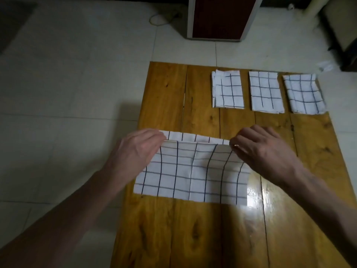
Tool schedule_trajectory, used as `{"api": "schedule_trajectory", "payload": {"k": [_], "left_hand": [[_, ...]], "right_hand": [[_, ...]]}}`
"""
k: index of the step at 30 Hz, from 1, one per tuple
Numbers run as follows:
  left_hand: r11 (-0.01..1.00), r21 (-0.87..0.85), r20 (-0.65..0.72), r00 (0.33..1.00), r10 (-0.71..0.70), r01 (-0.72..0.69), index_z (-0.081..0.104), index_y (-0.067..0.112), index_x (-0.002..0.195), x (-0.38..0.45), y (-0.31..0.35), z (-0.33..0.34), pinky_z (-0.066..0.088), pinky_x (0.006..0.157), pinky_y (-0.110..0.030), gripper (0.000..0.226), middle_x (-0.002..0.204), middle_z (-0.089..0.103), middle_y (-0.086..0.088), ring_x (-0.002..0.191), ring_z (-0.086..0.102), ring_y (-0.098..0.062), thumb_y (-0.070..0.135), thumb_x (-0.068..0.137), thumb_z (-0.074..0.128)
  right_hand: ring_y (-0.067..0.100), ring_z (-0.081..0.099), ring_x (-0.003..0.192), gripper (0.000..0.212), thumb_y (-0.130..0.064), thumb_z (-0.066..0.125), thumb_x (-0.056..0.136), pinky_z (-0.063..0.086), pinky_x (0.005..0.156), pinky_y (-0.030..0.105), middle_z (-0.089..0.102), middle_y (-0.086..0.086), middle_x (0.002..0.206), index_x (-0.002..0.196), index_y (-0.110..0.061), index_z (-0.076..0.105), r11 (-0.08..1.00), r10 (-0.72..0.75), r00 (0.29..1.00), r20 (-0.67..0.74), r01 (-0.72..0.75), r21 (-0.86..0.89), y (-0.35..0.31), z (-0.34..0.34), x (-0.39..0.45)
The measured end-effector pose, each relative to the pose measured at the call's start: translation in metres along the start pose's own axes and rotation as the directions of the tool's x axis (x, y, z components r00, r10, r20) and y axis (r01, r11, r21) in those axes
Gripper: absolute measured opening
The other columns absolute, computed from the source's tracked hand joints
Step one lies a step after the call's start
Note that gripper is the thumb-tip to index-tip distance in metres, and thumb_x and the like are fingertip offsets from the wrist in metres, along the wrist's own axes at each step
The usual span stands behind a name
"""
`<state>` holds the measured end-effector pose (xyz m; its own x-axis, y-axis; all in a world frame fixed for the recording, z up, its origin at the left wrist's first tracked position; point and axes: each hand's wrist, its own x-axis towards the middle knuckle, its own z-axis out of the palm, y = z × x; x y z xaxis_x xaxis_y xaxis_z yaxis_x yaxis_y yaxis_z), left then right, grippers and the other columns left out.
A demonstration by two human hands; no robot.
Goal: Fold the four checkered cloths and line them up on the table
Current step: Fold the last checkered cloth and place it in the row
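A white cloth with dark check lines (193, 171) lies folded over on itself near the middle of the wooden table (193, 238). My left hand (139, 149) pinches the top layer's far left corner. My right hand (258, 149) pinches the far right corner. The top layer's far edge sits a little short of the bottom layer's far edge. Three folded checkered cloths lie in a row along the table's far edge: the left cloth (228, 89), the middle cloth (265, 92) and the right cloth (304, 93), which reaches the table's right edge.
The table stands on a pale tiled floor (77, 74). A dark red cabinet with a white frame (222, 18) stands beyond the table's far edge. A cable (162, 18) lies on the floor to its left. Dark furniture sits at the far right.
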<state>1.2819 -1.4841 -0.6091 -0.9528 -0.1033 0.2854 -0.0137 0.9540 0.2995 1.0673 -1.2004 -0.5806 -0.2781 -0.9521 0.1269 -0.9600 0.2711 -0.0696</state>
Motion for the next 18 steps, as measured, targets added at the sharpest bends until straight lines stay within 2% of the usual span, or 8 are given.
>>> {"api": "schedule_trajectory", "payload": {"k": [3, 8, 10, 14, 18], "left_hand": [[0.999, 0.042, -0.127, 0.992, -0.02, 0.025, 0.076, 0.002, 0.119, 0.025, 0.006, -0.024, 0.053, 0.101, -0.039, 0.029, 0.118, 0.077, -0.013, 0.11, 0.075, -0.025, 0.001, 0.089, 0.077], [0.999, 0.05, -0.24, 0.971, 0.01, 0.003, 0.073, 0.0, 0.123, 0.028, 0.025, -0.049, 0.055, 0.102, -0.043, 0.026, 0.126, 0.073, -0.014, 0.119, 0.07, -0.025, 0.005, 0.101, 0.061], [0.998, 0.065, -0.232, 0.972, 0.023, -0.008, 0.073, 0.002, 0.124, 0.016, 0.031, -0.045, 0.054, 0.105, -0.043, 0.027, 0.129, 0.072, -0.013, 0.122, 0.068, -0.025, 0.002, 0.102, 0.059], [0.999, 0.032, -0.186, 0.983, -0.006, 0.012, 0.075, 0.003, 0.124, -0.022, 0.039, -0.017, 0.042, 0.119, -0.035, 0.037, 0.134, 0.07, -0.012, 0.129, 0.065, -0.024, -0.004, 0.1, 0.047], [0.999, -0.028, -0.124, 0.992, -0.037, 0.034, 0.073, 0.002, 0.127, -0.064, 0.048, 0.025, 0.048, 0.115, -0.043, 0.049, 0.137, 0.069, -0.011, 0.132, 0.063, -0.024, -0.02, 0.089, 0.052]], "right_hand": [[0.03, 0.064, 0.095, 0.02, -0.017, 0.062, 0.096, 0.05, 0.085, 0.044, 0.066, 0.011, 0.108, 0.113, -0.009, 0.068, 0.996, 0.068, 0.994, -0.088, -0.073, -0.051, 0.005, -0.038, 0.018], [0.031, 0.062, 0.096, 0.015, -0.012, 0.059, 0.103, 0.05, 0.078, 0.044, 0.062, 0.014, 0.114, 0.113, -0.005, 0.067, 0.986, 0.148, 0.95, -0.275, -0.163, -0.034, -0.008, -0.066, 0.0], [0.03, 0.061, 0.1, 0.021, -0.016, 0.057, 0.1, 0.047, 0.086, 0.04, 0.064, 0.013, 0.116, 0.116, -0.007, 0.067, 0.983, 0.168, 0.946, -0.278, -0.18, -0.018, -0.019, -0.056, -0.019], [0.022, 0.065, 0.118, 0.027, -0.021, 0.056, 0.101, 0.039, 0.113, 0.047, 0.071, 0.001, 0.127, 0.122, -0.016, 0.073, 0.972, 0.234, 0.946, -0.222, -0.231, 0.039, -0.044, -0.019, -0.06], [0.021, 0.066, 0.125, 0.031, -0.021, 0.054, 0.101, 0.044, 0.112, 0.048, 0.072, 0.003, 0.13, 0.122, -0.014, 0.076, 0.965, 0.253, 0.954, -0.157, -0.239, 0.103, -0.065, 0.027, -0.096]]}}
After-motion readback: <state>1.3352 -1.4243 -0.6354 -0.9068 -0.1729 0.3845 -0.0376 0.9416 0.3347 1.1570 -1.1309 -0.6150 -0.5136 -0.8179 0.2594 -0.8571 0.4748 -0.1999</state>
